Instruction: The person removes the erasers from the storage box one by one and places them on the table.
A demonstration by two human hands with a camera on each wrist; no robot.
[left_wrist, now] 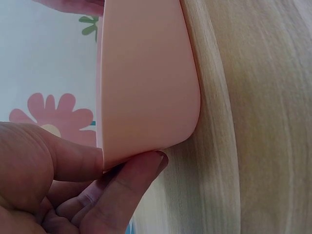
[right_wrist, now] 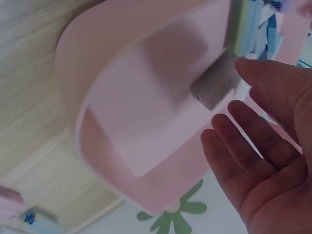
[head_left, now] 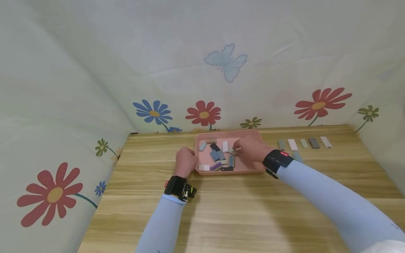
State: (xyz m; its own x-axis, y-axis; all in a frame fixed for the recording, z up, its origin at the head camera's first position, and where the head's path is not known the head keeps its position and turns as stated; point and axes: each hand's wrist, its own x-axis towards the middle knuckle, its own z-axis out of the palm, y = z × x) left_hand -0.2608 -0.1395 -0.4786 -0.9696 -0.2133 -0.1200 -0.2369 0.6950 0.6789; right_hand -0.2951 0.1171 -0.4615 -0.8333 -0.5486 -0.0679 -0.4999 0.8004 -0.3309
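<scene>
A shallow pink tray (head_left: 253,170) sits on the wooden table, with several small rectangular blocks in it. At its left end my left hand (head_left: 186,162) pinches the tray wall; in the left wrist view the thumb (left_wrist: 78,163) reaches the rim and a fingertip presses the outside. Inside the tray, my right hand (head_left: 251,149) pinches a small grey block (right_wrist: 217,83) at one end. Its other fingers (right_wrist: 243,151) are spread loosely, while the index finger is mostly hidden behind the thumb. Close by lies a blue-and-yellow striped block (right_wrist: 241,27).
Right of the tray, a row of small blocks lies on the table, among them a white one (head_left: 292,144) and a dark grey one (head_left: 314,143). One light blue block (head_left: 297,157) is partly behind the right forearm. A flower-printed curtain (head_left: 177,70) hangs behind the table.
</scene>
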